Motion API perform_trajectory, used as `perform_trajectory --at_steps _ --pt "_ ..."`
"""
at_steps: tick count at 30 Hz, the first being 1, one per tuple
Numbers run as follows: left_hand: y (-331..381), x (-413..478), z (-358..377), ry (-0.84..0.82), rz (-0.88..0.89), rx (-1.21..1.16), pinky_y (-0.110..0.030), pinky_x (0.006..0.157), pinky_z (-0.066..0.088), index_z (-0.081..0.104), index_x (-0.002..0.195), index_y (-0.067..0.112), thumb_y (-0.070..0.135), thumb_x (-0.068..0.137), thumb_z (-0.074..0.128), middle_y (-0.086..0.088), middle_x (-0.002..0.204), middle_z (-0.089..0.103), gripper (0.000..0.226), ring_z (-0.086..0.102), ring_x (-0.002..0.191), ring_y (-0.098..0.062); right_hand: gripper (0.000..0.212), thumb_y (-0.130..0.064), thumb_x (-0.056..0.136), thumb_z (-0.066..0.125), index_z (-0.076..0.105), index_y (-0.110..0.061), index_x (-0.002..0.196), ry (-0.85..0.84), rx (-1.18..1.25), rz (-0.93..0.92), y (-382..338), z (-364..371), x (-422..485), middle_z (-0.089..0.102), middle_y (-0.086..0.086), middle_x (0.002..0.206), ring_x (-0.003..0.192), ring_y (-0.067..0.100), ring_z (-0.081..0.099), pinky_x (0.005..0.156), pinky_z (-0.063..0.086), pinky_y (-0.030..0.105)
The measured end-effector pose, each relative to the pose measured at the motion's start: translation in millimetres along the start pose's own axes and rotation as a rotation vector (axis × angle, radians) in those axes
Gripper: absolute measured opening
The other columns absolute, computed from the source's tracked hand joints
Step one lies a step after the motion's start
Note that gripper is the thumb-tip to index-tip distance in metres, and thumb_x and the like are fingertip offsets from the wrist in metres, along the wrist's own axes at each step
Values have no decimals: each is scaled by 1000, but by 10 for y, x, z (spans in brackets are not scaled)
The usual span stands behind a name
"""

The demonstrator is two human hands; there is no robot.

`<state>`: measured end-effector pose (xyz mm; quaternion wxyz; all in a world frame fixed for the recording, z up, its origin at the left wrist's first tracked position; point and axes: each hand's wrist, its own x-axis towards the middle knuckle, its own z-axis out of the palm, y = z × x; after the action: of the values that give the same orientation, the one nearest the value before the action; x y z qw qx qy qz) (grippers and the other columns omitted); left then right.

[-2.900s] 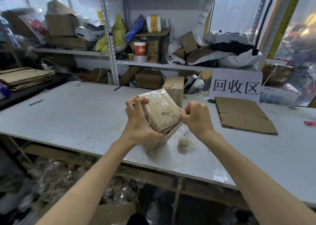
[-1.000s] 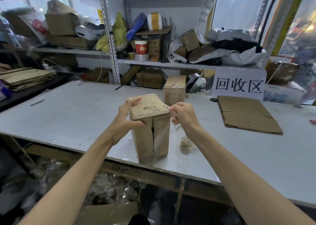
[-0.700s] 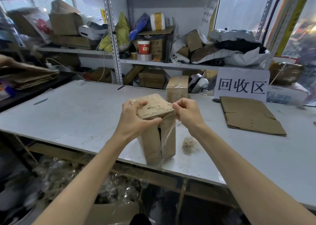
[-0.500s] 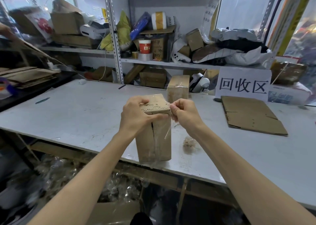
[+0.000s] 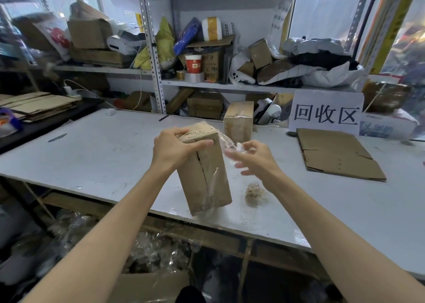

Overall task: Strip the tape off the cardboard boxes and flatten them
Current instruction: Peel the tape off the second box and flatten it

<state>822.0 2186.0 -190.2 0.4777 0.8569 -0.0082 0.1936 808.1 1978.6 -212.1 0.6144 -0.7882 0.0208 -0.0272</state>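
Note:
A tall brown cardboard box [image 5: 207, 180] stands tilted on its end near the front edge of the white table [image 5: 103, 155]. My left hand [image 5: 174, 150] grips its top end, thumb across the front face. A strip of clear tape [image 5: 226, 140] stretches from the box's top right corner to my right hand [image 5: 255, 157], which pinches its crumpled end just right of the box; the hand is blurred. More clear tape clings to the box's lower front. A second taped box [image 5: 238, 121] stands behind.
A wad of stripped tape [image 5: 253, 191] lies right of the box. Flattened cardboard [image 5: 333, 153] lies at the right, below a white sign [image 5: 326, 116]. More flat cardboard [image 5: 34, 104] is stacked at the far left. Cluttered shelves stand behind. Crumpled plastic [image 5: 156, 252] fills the space under the table.
My right hand has pulled away to the right, peeling a clear tape strip off the box's top corner. The box now leans left; my left hand still grips its top.

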Motion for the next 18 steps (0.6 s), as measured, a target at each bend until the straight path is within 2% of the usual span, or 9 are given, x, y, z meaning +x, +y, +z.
perform_trajectory --at_steps 2,4,5,8,10,13,16,18 --pt "60 22 -9 -32 -32 -21 -25 86 52 62 131 19 66 44 86 0 127 64 102 57 104 -12 63 -32 69 85 49 -12 117 -67 -14 -37 20 97 -43 63 7 101 73 18 71 57 59 32" --pt "83 0 -38 -66 -18 -50 -32 94 52 53 140 21 67 38 86 1 133 60 117 56 113 -15 48 -17 76 79 52 -7 114 11 -28 -104 11 172 -48 65 9 93 63 16 70 52 58 30" --pt "70 -26 -50 -78 7 -63 -33 93 53 50 140 25 65 38 89 2 131 60 116 57 114 -15 39 -11 80 76 55 -4 112 48 0 -115 -3 193 -48 67 11 89 60 18 69 53 59 31" --pt "-39 -118 -47 -85 63 -71 -22 80 54 52 134 28 50 54 91 5 121 63 92 61 104 -10 27 5 77 70 65 -1 103 98 57 -114 4 204 -24 69 14 82 58 21 70 56 60 35" --pt "-102 -151 -36 -79 40 -88 -25 82 55 55 136 23 41 67 87 4 119 65 78 63 104 -13 34 12 71 68 69 -3 102 84 45 -109 23 206 -33 69 13 81 59 21 70 58 60 35" --pt "-143 -125 -49 -69 38 -113 -29 84 56 60 132 22 31 77 83 8 108 65 60 65 103 -15 42 15 73 63 68 -3 110 20 -34 -101 63 209 -66 64 11 66 49 16 65 57 60 33" --pt "-163 -104 -44 -79 26 -158 -28 80 57 61 129 24 27 80 80 6 108 67 53 66 99 -13 43 15 76 62 65 0 117 5 -67 -62 47 207 -80 64 15 77 47 15 63 53 58 25" --pt "-174 -95 -21 -82 12 -183 -30 79 58 61 126 26 26 82 79 3 109 69 48 66 95 -7 43 8 80 66 60 1 122 5 23 -34 -11 189 -82 64 15 88 59 17 66 58 60 29"
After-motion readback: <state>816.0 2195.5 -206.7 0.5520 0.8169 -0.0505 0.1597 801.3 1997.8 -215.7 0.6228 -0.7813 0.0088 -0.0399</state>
